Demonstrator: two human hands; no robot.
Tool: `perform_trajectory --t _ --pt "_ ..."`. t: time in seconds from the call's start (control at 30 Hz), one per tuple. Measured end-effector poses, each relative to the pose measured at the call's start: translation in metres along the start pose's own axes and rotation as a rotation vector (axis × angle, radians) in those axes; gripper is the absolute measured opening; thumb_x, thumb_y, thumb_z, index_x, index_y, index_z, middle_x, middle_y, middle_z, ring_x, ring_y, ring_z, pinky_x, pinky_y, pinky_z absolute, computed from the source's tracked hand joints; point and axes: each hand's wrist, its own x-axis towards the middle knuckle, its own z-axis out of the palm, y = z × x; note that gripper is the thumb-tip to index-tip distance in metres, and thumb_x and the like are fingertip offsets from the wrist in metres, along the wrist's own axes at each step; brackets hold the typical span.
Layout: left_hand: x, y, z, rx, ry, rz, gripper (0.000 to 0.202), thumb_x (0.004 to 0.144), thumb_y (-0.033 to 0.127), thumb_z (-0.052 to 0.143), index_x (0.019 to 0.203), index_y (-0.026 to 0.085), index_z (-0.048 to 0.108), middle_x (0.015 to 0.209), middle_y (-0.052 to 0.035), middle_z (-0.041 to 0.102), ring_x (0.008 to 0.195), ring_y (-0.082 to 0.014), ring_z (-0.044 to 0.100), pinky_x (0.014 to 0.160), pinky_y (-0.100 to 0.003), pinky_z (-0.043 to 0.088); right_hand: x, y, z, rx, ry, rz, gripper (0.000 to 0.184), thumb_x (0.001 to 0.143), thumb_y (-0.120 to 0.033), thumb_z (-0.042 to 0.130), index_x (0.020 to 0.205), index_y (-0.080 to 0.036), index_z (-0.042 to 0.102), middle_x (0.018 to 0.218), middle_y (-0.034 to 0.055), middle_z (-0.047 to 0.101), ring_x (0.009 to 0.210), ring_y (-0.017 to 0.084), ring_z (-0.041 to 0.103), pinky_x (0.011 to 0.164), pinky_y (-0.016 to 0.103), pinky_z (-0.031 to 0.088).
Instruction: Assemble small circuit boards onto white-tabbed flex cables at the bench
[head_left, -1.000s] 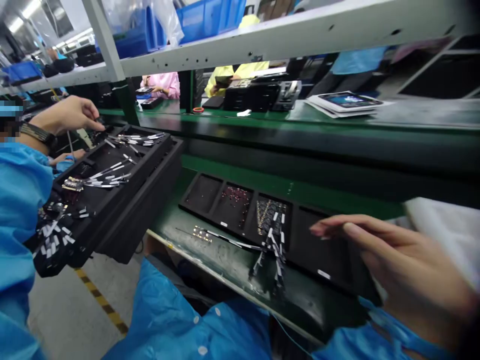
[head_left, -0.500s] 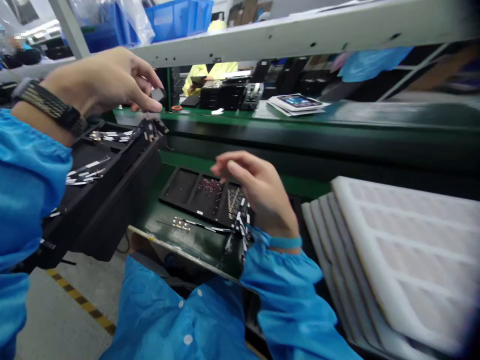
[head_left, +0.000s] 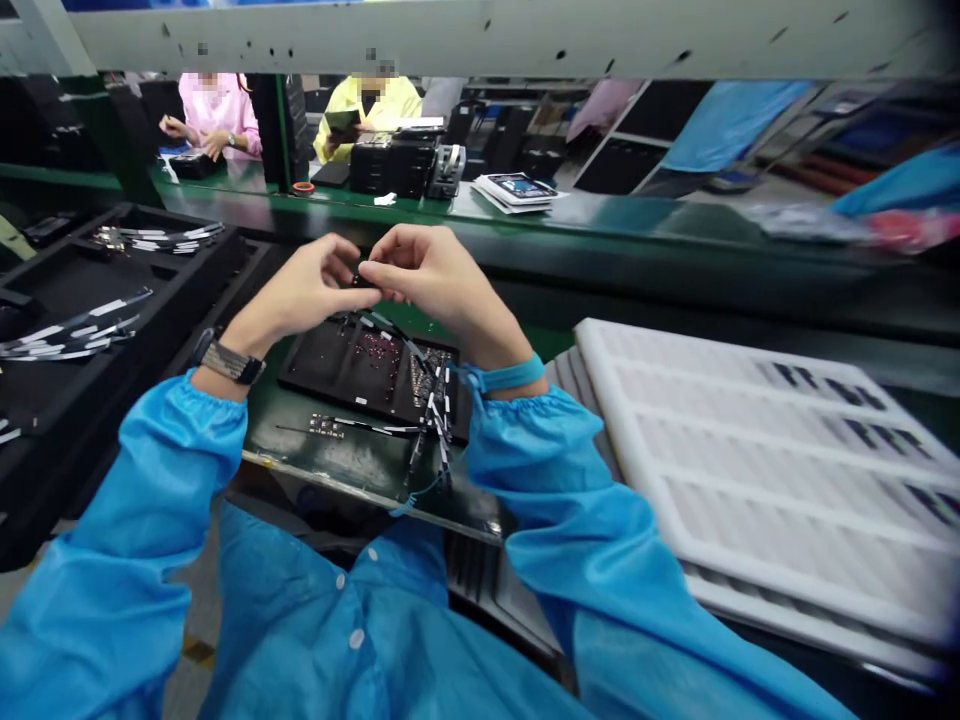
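Note:
My left hand [head_left: 304, 290] and my right hand [head_left: 427, 275] meet above the bench, fingertips pinched together on a small black part [head_left: 364, 276]. Below them lies a black compartment tray [head_left: 330, 355] with tiny reddish pieces and a bunch of black-and-white flex strips [head_left: 436, 395]. A thin flex cable [head_left: 334, 427] rests on the green bench in front of the tray. A dark watch sits on my left wrist, a blue band on my right.
A large black tray [head_left: 67, 300] with more flex strips stands at my left. A stack of white foam trays [head_left: 750, 450] lies at my right. Beyond the green conveyor [head_left: 600, 215], two people sit at the far bench beside black boxes [head_left: 394, 165].
My left hand brought the small black part from the left tray to the middle. My right hand rose from the compartment tray and joined it on the part. The view swung right.

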Motion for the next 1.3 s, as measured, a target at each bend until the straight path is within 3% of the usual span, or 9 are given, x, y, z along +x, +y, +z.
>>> perform_trajectory --t 0.27,0.37,0.5,0.6,0.8,0.9,1.0,1.17,1.3 --pt "-0.037 -0.068 0.030 -0.106 0.097 -0.080 0.055 0.077 0.040 0.088 0.126 0.019 0.072 0.129 -0.0112 0.075 0.118 -0.0286 0.069 0.095 -0.036 0.055 0.024 0.014 0.020 0.042 -0.070 0.077 0.024 0.082 -0.031 0.088 0.079 -0.022 0.066 0.068 0.0008 0.065 0.071 0.019 0.064 0.064 0.034 0.053" --pt "-0.039 -0.083 0.039 -0.176 0.169 -0.086 0.047 0.082 0.039 0.083 0.124 0.019 0.074 0.122 -0.0096 0.077 0.105 -0.0249 0.072 0.091 -0.034 0.056 0.033 0.017 0.033 0.081 -0.083 0.104 0.027 0.079 -0.027 0.091 0.077 -0.022 0.065 0.064 -0.0004 0.062 0.067 0.018 0.062 0.063 0.034 0.054" --pt "-0.038 -0.099 0.031 -0.136 0.219 -0.119 0.021 0.091 0.038 0.074 0.092 0.018 0.079 0.085 -0.0048 0.077 0.076 -0.0187 0.069 0.073 -0.030 0.055 0.050 0.025 0.048 0.105 -0.124 0.114 0.028 0.078 -0.026 0.093 0.075 -0.022 0.065 0.059 -0.0030 0.060 0.058 0.015 0.057 0.057 0.031 0.050" --pt "-0.039 -0.110 0.022 -0.340 0.180 -0.224 0.025 0.091 0.041 0.075 0.100 0.018 0.078 0.071 -0.0027 0.073 0.067 -0.0178 0.070 0.064 -0.028 0.054 0.062 0.033 0.059 0.110 -0.165 0.131 0.025 0.080 -0.028 0.090 0.075 -0.022 0.066 0.053 -0.0048 0.058 0.050 0.014 0.054 0.051 0.029 0.045" --pt "-0.034 -0.130 0.008 -0.745 0.224 -0.374 0.045 0.089 0.052 0.076 0.123 0.023 0.071 0.108 -0.0102 0.082 0.104 -0.0225 0.079 0.086 -0.033 0.062 0.077 0.037 0.078 0.193 -0.192 0.189 0.028 0.079 -0.030 0.091 0.079 -0.022 0.064 0.062 0.0005 0.069 0.056 0.018 0.065 0.048 0.027 0.044" --pt "-0.016 -0.139 -0.002 -0.684 0.289 -0.305 0.045 0.097 0.059 0.063 0.123 0.024 0.072 0.125 -0.0115 0.078 0.120 -0.0243 0.074 0.094 -0.034 0.060 0.082 0.038 0.076 0.215 -0.162 0.148 0.027 0.080 -0.030 0.089 0.086 -0.022 0.064 0.072 0.0025 0.073 0.067 0.020 0.070 0.052 0.027 0.048" --pt "0.007 -0.149 -0.009 -0.592 0.349 -0.194 0.038 0.096 0.048 0.067 0.123 0.022 0.073 0.128 -0.0109 0.077 0.114 -0.0226 0.075 0.088 -0.031 0.059 0.085 0.053 0.069 0.212 -0.129 0.056 0.027 0.080 -0.029 0.088 0.094 -0.023 0.066 0.081 0.0020 0.074 0.074 0.019 0.071 0.059 0.028 0.052" --pt "0.024 -0.176 0.007 -0.182 0.270 -0.324 0.027 0.082 0.014 0.072 0.108 0.012 0.076 0.087 -0.0061 0.077 0.076 -0.0156 0.070 0.071 -0.026 0.054 0.072 0.114 0.084 -0.039 -0.166 0.030 0.019 0.080 -0.018 0.078 0.094 -0.020 0.065 0.069 -0.0032 0.065 0.065 0.017 0.062 0.061 0.028 0.051" --pt "0.014 -0.199 0.029 -0.010 0.224 -0.388 0.024 0.069 0.002 0.072 0.091 0.011 0.076 0.066 -0.0020 0.070 0.070 -0.0186 0.068 0.077 -0.031 0.055 0.048 0.154 0.112 -0.473 -0.214 0.081 0.019 0.081 -0.006 0.071 0.095 -0.018 0.067 0.082 0.0003 0.071 0.079 0.018 0.065 0.077 0.030 0.052"
